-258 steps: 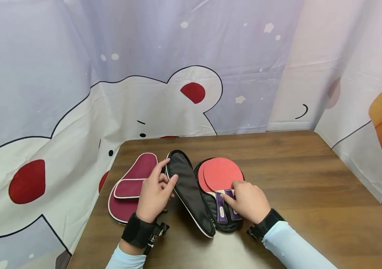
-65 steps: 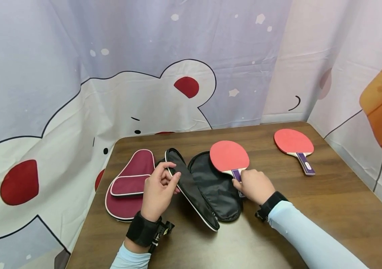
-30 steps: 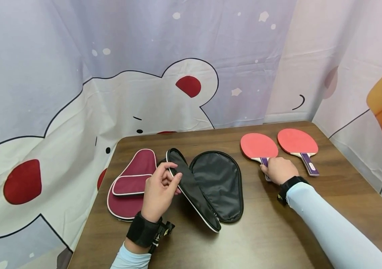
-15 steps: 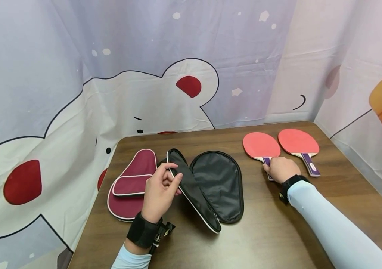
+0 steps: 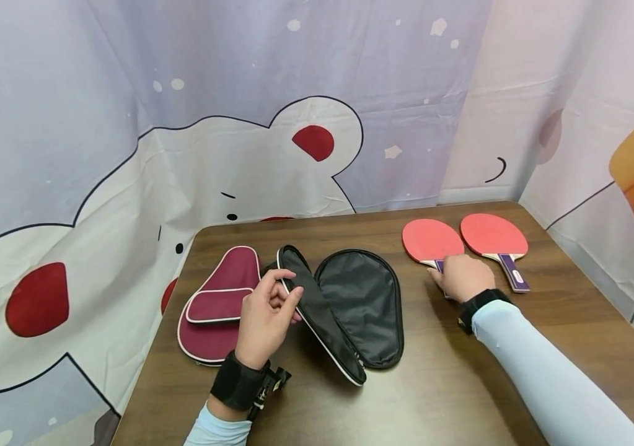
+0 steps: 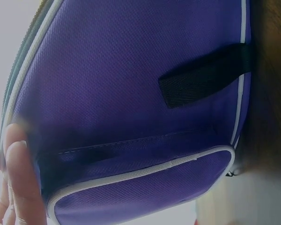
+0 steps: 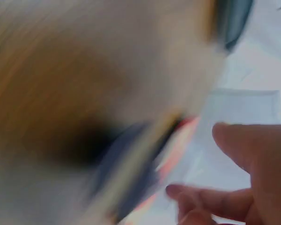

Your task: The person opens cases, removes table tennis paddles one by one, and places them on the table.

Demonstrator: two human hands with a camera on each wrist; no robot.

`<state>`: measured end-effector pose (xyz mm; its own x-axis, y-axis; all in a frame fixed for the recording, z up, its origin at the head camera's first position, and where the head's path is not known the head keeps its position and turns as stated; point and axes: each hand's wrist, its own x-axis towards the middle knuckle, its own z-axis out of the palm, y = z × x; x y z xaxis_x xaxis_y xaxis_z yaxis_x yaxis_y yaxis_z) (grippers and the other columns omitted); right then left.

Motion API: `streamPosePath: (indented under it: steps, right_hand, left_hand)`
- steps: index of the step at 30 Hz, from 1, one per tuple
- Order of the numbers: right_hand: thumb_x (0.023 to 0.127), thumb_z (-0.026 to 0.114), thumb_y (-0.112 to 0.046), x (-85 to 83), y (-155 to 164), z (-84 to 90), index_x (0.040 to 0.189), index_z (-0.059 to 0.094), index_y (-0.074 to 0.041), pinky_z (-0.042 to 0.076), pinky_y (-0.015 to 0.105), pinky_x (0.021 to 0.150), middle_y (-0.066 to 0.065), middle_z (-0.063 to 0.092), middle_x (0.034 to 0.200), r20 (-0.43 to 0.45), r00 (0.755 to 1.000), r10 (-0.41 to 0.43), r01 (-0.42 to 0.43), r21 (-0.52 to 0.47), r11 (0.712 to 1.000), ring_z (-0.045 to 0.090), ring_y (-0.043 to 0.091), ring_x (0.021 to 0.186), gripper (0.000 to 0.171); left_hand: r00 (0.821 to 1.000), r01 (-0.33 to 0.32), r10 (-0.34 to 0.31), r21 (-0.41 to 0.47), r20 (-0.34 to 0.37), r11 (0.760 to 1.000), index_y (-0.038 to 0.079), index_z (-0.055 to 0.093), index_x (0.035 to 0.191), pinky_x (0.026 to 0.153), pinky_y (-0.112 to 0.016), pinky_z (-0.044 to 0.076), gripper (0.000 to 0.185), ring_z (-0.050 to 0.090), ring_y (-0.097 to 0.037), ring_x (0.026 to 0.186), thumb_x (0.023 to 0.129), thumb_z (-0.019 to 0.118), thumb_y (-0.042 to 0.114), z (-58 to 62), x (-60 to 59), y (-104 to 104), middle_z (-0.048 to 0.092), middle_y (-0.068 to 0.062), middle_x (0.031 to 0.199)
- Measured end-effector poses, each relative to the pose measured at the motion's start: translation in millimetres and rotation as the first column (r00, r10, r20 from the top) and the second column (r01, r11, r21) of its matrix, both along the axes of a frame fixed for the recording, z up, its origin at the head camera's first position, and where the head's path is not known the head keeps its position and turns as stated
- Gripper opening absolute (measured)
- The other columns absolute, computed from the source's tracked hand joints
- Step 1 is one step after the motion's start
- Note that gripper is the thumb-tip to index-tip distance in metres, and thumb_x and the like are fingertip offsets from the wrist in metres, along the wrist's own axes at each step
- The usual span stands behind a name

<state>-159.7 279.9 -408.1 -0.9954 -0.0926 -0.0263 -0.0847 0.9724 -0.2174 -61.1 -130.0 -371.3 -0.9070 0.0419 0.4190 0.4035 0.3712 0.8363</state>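
My left hand (image 5: 263,322) pinches the edge of the raised flap (image 5: 317,310) of an unzipped table tennis bat case, whose black lining (image 5: 361,303) shows. The left wrist view has fingers (image 6: 23,183) at the edge of the case's purple outer face (image 6: 122,70), which bears a black strap (image 6: 203,75) and a pocket. At the right, my right hand (image 5: 467,279) is over the handle of a red bat (image 5: 431,240) on the table. Its thumb (image 7: 239,140) and fingers stand apart, off the blurred handle (image 7: 136,178), in the right wrist view.
A second red bat (image 5: 494,234) lies just right of the first, its purple handle toward me. Left of the open case lies a maroon bat case (image 5: 222,272) with white piping. A printed curtain (image 5: 211,167) hangs behind the wooden table (image 5: 406,402).
Both bats have gone from the open case to the table's right side, the second carried there by my right hand, which has loosened its grip. My left hand has stayed at the flap.
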Motion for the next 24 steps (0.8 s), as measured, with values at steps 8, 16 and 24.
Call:
streamPosePath:
  steps: [8,16,24]
  right_hand:
    - [0.101,0.083,-0.027,52.4,-108,37.0,0.092,0.080,-0.018,0.053,0.030,0.061,-0.015,0.065,0.074,-0.267,0.876,0.401,-0.475,-0.338,0.813,0.058,0.003,0.064,0.012]
    - [0.097,0.088,-0.031,100.0,-179,54.1,0.089,0.081,-0.022,0.053,0.018,0.063,-0.020,0.068,0.076,-0.383,0.754,0.534,-0.654,-0.363,0.664,0.058,-0.009,0.066,0.014]
    - [0.093,0.090,-0.024,104.6,-198,55.3,0.087,0.077,-0.017,0.055,0.021,0.063,-0.015,0.070,0.074,-0.364,0.781,0.508,-0.618,-0.327,0.715,0.062,-0.006,0.067,0.016]
  left_hand:
    - [1.000,-0.007,0.007,0.028,-0.006,1.000,0.006,0.068,0.128,0.055,-0.029,0.060,0.028,0.071,-0.010,0.055,0.104,0.079,0.013,-2.1,1.8,0,0.064,0.008,0.068]
    - [1.000,-0.005,0.005,0.033,-0.003,0.999,0.007,0.068,0.130,0.056,-0.030,0.061,0.029,0.071,-0.010,0.056,0.104,0.079,0.015,-2.7,1.9,1,0.064,0.007,0.069]
    - [1.000,0.001,-0.001,0.029,0.005,1.000,0.001,0.067,0.131,0.056,-0.032,0.061,0.030,0.070,-0.009,0.056,0.105,0.078,0.010,0.2,2.5,5,0.063,0.006,0.068]
